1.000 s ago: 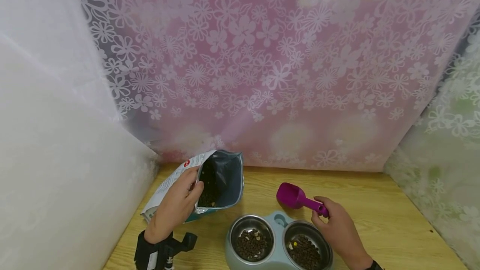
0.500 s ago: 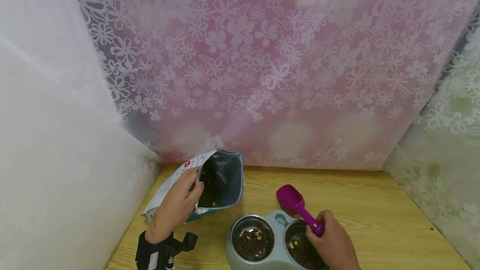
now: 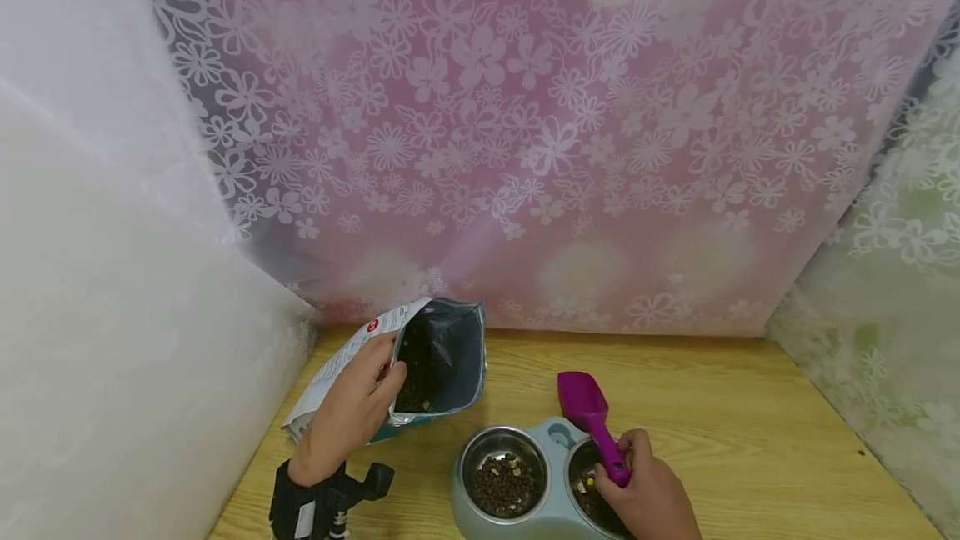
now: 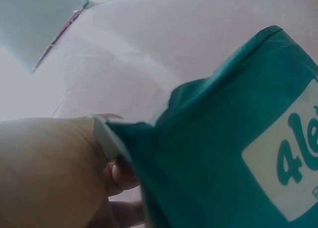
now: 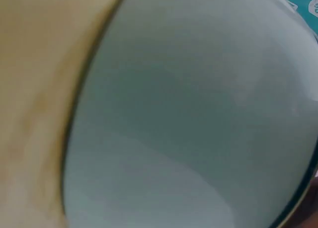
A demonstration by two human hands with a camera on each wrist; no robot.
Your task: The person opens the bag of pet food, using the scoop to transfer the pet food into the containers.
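Observation:
My left hand (image 3: 348,415) pinches the near-left edge of an open pet food bag (image 3: 465,361), thumb at the mouth. The bag leans on its side, with dark kibble (image 3: 416,386) inside its silver lining. The left wrist view shows the bag's teal front (image 4: 208,153) with white lettering. My right hand (image 3: 651,490) grips the handle of a purple scoop (image 3: 583,397) over the right bowl. The scoop's head points away from me, behind the pale blue double feeder (image 3: 553,486). Brown kibble (image 3: 504,486) lies in the left steel bowl; my hand partly hides the right bowl (image 3: 573,461).
The feeder stands on a wood-grain table (image 3: 757,432) and its smooth side (image 5: 189,109) fills the right wrist view. A pink flowered sheet (image 3: 495,148) hangs behind, with a white sheet (image 3: 135,315) at left and a greenish one (image 3: 892,315) at right.
My right hand has moved left and toward me over the right bowl. The scoop has swung round, its handle now pointing more toward me. My left hand and the bag stay still.

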